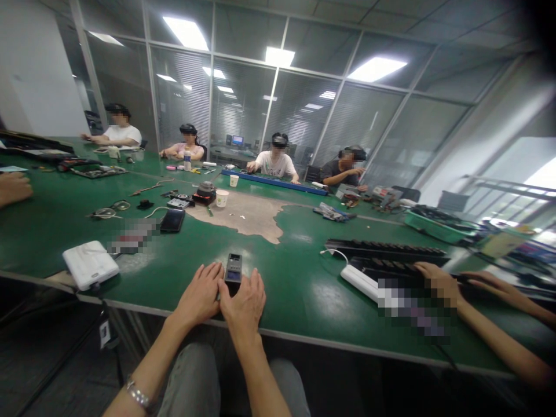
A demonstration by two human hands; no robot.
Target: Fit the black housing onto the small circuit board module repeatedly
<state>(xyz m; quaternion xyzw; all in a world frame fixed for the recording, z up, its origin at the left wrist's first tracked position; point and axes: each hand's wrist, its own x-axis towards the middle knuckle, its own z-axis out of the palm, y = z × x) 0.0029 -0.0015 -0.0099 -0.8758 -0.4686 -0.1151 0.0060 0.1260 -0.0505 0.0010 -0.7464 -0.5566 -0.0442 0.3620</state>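
Observation:
A small dark grey box-shaped device (234, 267) with a little screen stands or lies on the green table in front of me; its exact kind is unclear. My right hand (244, 298) wraps round its near end, thumb on the left and fingers on the right. Against its left side rests my left hand (200, 294), fingers bent and close together, partly behind the right thumb. The device's lower part is hidden by my hands. A metal bracelet (138, 394) circles my left wrist.
Left on the green table (299, 289) are a white power bank (90, 265) and a black phone (172, 220). Paper cups (222, 198) stand beyond. At right, a neighbour's hands (438, 284) are near a white power strip (360, 282) and black slotted bars (386, 249). Several people sit opposite.

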